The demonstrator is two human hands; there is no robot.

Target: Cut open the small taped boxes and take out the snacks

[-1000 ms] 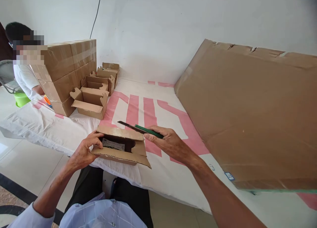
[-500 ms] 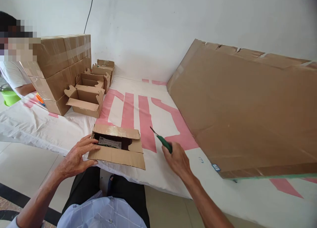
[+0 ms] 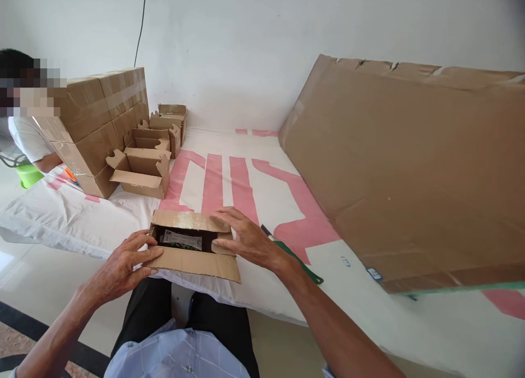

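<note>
An opened cardboard box [image 3: 197,262] lies in front of me at the table's near edge, its long flaps folded outward. Inside it is a white printed label [image 3: 182,239] on something dark green that I cannot make out. My left hand [image 3: 132,257] grips the box's left end, fingers at the opening and thumb by the front flap. At the right end, my right hand [image 3: 246,238] holds the short flap between thumb and fingers. A green-handled knife [image 3: 301,262] rests on the table just beyond my right forearm, partly hidden by it.
Several open boxes [image 3: 141,175] stand in a row at the back left, beside a stack of taped cartons [image 3: 92,132]. A large cardboard sheet [image 3: 410,175] leans on the right. Another person [image 3: 28,140] is at the far left, near a green tub [image 3: 28,175].
My right hand has let go of the green-handled knife, which now lies on the table, and has moved left onto the box's right end. My left hand has stayed on the box.
</note>
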